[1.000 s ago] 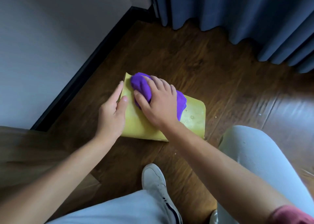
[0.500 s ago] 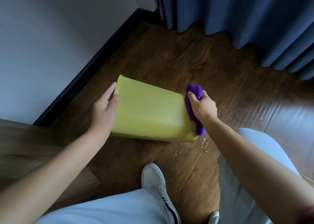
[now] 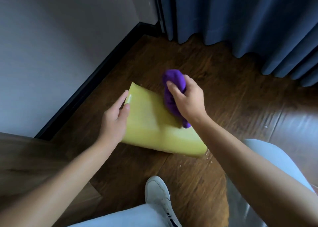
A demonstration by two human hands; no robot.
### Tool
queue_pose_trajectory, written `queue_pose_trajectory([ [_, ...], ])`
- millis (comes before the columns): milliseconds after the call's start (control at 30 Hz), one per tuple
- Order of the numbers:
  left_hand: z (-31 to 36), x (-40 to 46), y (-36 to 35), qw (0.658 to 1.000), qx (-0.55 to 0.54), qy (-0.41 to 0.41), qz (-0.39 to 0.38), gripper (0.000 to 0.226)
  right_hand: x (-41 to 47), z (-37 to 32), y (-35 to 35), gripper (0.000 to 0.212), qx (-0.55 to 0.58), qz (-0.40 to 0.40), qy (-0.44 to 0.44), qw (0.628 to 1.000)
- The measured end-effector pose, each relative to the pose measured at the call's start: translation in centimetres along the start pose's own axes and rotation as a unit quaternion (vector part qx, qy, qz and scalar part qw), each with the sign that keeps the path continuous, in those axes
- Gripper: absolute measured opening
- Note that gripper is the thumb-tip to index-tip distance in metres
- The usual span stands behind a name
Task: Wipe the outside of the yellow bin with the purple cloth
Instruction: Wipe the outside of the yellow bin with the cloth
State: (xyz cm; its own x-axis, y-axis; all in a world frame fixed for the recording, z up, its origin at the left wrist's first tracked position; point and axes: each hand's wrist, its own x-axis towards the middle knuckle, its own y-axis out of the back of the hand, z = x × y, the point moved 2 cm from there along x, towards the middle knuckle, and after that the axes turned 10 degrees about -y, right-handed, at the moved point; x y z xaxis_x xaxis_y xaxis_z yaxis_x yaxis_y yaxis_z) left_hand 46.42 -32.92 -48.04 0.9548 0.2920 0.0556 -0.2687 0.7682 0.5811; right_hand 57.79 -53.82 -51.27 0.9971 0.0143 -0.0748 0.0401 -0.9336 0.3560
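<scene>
The yellow bin (image 3: 151, 128) lies on its side on the dark wooden floor, its broad face turned up. My left hand (image 3: 115, 120) holds its left edge, thumb on the top face and fingers along the side. My right hand (image 3: 187, 101) is closed around the bunched purple cloth (image 3: 172, 92), which presses against the bin's far right edge. The lower end of the cloth hangs down behind my right wrist.
A grey wall with a black skirting board (image 3: 89, 89) runs along the left. Blue curtains (image 3: 240, 20) hang at the back. A wooden furniture edge (image 3: 25, 157) is at the lower left. My white shoe (image 3: 160, 199) and light trouser legs are in the foreground. Small crumbs (image 3: 208, 156) lie by the bin's near right corner.
My right hand swept the cloth from the top face to the bin's right end, then up along the far right edge. The left hand stayed on the left edge.
</scene>
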Motion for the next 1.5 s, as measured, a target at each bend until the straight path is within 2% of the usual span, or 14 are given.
queue_pose_trajectory([
  [133,0.7,-0.9,-0.9,0.992,0.09,-0.09,0.017,0.047,0.3,-5.7,-4.9,0.025,0.002,-0.086,0.074,0.994],
  [267,0.6,-1.1,-0.8,0.99,0.1,-0.097,0.037,0.046,-0.4,-4.5,-6.4,0.037,-0.051,-0.111,0.087,0.989],
  [400,0.0,-0.7,-0.3,0.996,0.077,-0.029,0.036,0.047,-0.7,0.8,-4.4,0.044,-0.112,-0.085,0.027,0.99],
  [600,-0.9,0.4,0.2,0.998,0.028,0.029,0.046,0.046,-2.1,8.5,-0.4,0.053,-0.198,0.041,-0.042,0.978],
  [733,-1.3,0.9,0.5,0.995,0.011,0.065,0.074,0.043,-2.8,10.8,0.9,0.051,-0.121,0.033,-0.176,0.976],
  [833,-1.6,1.4,0.9,0.993,0.007,0.082,0.079,0.043,-3.0,10.9,1.0,0.051,-0.091,0.03,-0.22,0.971],
  [900,-1.8,1.7,1.1,0.993,0.007,0.095,0.073,0.042,-3.2,11.4,1.1,0.05,-0.04,0.048,-0.258,0.964],
  [1000,-1.6,1.5,1.5,0.994,0.034,0.09,0.06,0.043,-3.0,12.3,1.9,0.042,0.07,0.115,-0.335,0.932],
  [1067,-1.1,1.3,1.6,0.994,0.047,0.085,0.051,0.044,-2.5,11.2,2.8,0.039,0.107,0.163,-0.31,0.931],
  [1133,-0.4,1.3,1.2,0.995,0.038,0.081,0.045,0.045,-2.1,8.5,3.4,0.035,0.125,0.166,-0.23,0.951],
  [1233,1.1,1.3,-0.1,0.997,0.002,0.069,0.033,0.045,-2.7,3.1,2.7,0.028,0.127,0.081,-0.08,0.985],
  [1300,2.0,1.3,-1.3,0.999,0.021,0.039,0.021,0.046,-3.9,0.0,0.9,0.03,0.113,0.006,0.015,0.994],
  [1367,2.5,1.3,-2.0,0.999,0.046,0.007,0.023,0.046,-5.1,-2.0,-1.6,0.037,0.083,-0.033,0.086,0.992],
  [1500,2.0,1.4,-1.9,0.998,0.031,0.011,0.062,0.044,-6.5,-2.0,-5.1,0.045,0.015,-0.038,0.106,0.993],
])
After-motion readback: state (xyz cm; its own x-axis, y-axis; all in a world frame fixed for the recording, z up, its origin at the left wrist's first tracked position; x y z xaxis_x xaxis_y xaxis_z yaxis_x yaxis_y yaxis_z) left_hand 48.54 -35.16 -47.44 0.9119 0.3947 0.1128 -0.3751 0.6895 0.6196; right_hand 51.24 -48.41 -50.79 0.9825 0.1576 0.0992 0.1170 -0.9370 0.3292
